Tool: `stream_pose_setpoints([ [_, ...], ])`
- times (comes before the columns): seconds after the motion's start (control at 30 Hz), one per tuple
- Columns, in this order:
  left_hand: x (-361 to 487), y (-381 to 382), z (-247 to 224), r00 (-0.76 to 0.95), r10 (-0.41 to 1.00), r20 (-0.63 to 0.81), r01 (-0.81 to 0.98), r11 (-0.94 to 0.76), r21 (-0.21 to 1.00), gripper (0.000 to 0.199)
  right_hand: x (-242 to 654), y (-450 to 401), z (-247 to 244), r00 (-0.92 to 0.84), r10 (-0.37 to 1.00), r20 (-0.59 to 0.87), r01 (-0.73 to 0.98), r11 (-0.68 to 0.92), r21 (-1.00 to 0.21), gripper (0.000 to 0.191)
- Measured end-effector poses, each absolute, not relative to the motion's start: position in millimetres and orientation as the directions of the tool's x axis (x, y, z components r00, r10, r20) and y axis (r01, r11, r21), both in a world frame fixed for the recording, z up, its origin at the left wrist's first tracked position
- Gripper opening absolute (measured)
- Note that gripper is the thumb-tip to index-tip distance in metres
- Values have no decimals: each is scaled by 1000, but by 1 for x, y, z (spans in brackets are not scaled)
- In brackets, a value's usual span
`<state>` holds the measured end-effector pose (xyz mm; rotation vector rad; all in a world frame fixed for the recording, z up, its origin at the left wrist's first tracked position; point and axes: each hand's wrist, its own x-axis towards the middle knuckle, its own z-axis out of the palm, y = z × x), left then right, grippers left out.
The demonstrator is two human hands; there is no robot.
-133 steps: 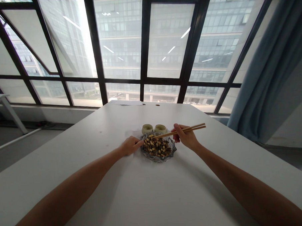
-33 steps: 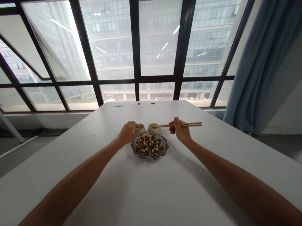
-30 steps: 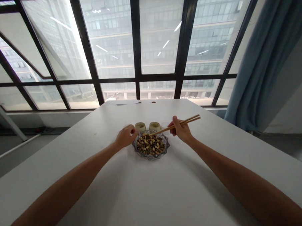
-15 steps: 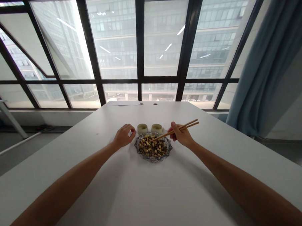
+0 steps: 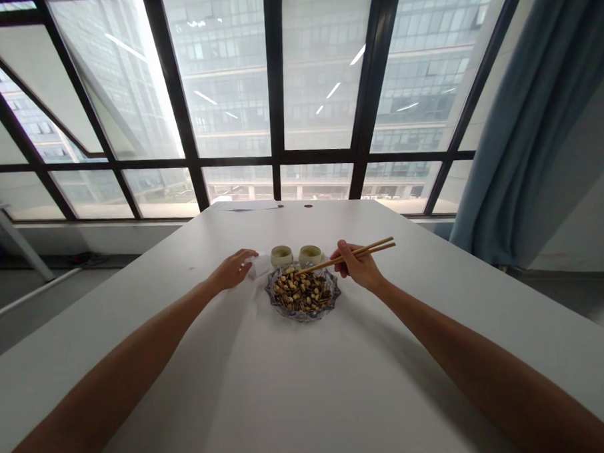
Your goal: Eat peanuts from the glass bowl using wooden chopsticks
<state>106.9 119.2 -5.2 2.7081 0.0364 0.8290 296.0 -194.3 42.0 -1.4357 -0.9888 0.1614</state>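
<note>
My right hand [image 5: 358, 264] grips a pair of wooden chopsticks [image 5: 375, 247], whose tips reach down to the far side of a scalloped clear glass bowl [image 5: 306, 316]. Mixed seeds and nuts [image 5: 301, 292] fill this bowl; whether the tips pinch any piece is too small to tell. To the bowl's left, my left hand [image 5: 232, 268] has its fingers apart and partly stretched out. By its fingertips lies a pale, whitish see-through thing [image 5: 258, 267] of unclear kind. Just behind the bowl stand two small pale green cups [image 5: 282, 255], [image 5: 310, 254] side by side.
Everything stands on a long white table [image 5: 289, 387]. Papers [image 5: 248, 205] lie at its far end, beneath large dark-framed windows [image 5: 272, 87]. A blue curtain [image 5: 518, 123] hangs on the right, and part of another white table [image 5: 20, 242] shows on the left.
My left hand has drawn back leftward and its curled fingers have opened out, uncovering the whitish thing. The chopstick tips have shifted slightly left and up in the picture.
</note>
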Motion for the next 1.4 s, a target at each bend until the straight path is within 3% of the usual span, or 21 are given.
stream_pose_setpoints([
  [0.17, 126, 118, 14, 823, 149, 548, 44, -979, 199, 34, 292, -192, 39, 561, 691, 456, 467, 191, -863, 57],
  [0.33, 149, 107, 34, 824, 391, 411, 322, -919, 228, 35, 288, -192, 39, 530, 713, 460, 488, 187, -853, 55],
  [0.5, 158, 105, 33, 787, 456, 415, 376, -889, 262, 27, 286, -193, 41, 512, 722, 465, 500, 191, -845, 56],
  [0.7, 143, 102, 16, 621, 530, 577, 305, -842, 445, 25, 285, -193, 41, 518, 687, 510, 544, 195, -816, 57],
  [0.77, 134, 96, 8, 596, 464, 656, 247, -883, 399, 32, 284, -192, 40, 495, 694, 523, 556, 210, -804, 54],
  [0.87, 122, 91, -4, 614, 262, 744, 147, -965, 218, 44, 280, -191, 38, 444, 736, 511, 605, 174, -777, 52],
  [0.93, 120, 91, -13, 628, 215, 748, 115, -976, 184, 47, 279, -192, 39, 435, 732, 524, 652, 145, -744, 53],
  [1.07, 121, 89, -23, 604, 305, 736, 113, -947, 300, 50, 282, -196, 47, 503, 667, 550, 621, 164, -766, 57],
  [1.23, 112, 70, -14, 452, 310, 836, 130, -951, 282, 33, 292, -203, 60, 552, 743, 377, 452, 113, -885, 64],
  [1.3, 108, 58, -9, 499, 332, 801, 89, -939, 333, 32, 293, -202, 59, 531, 781, 328, 440, 77, -895, 64],
  [1.4, 108, 43, -8, 666, 377, 643, 10, -867, 498, 52, 289, -198, 52, 491, 801, 343, 446, 107, -889, 63],
])
